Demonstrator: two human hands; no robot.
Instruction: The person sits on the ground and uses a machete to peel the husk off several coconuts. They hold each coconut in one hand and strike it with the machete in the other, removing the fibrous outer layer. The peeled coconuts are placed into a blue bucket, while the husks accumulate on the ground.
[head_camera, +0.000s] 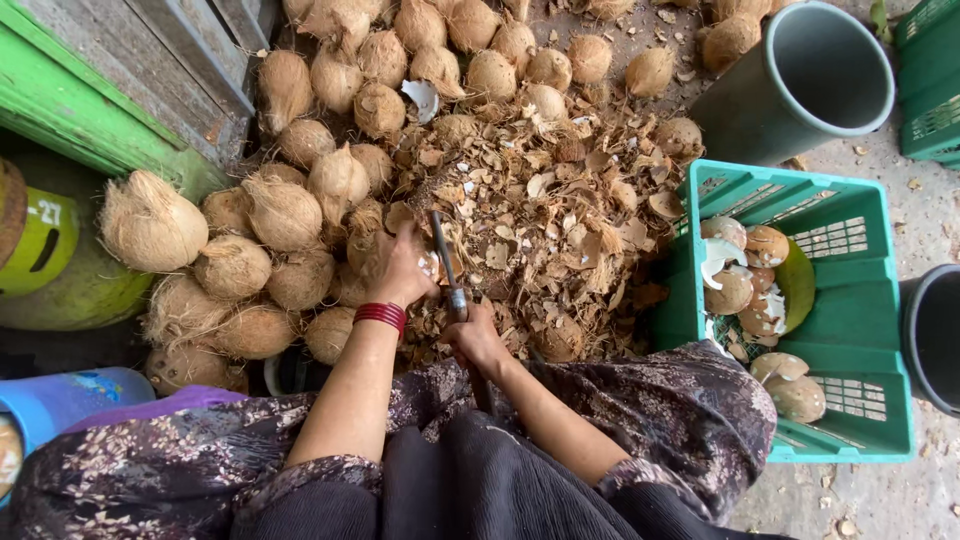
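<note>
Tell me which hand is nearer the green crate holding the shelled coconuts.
Right. The right hand grips the knife handle beside the husk scraps, closer to the green crate at the person's right. The left hand is farther, against the unshelled coconut pile.

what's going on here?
A person sits over a pile of coconut shell chips. Their left hand steadies a coconut while the right hand grips a metal blade set against it. Whole husked coconuts lie heaped to the left; shelled ones sit in a green crate on the right.
</note>
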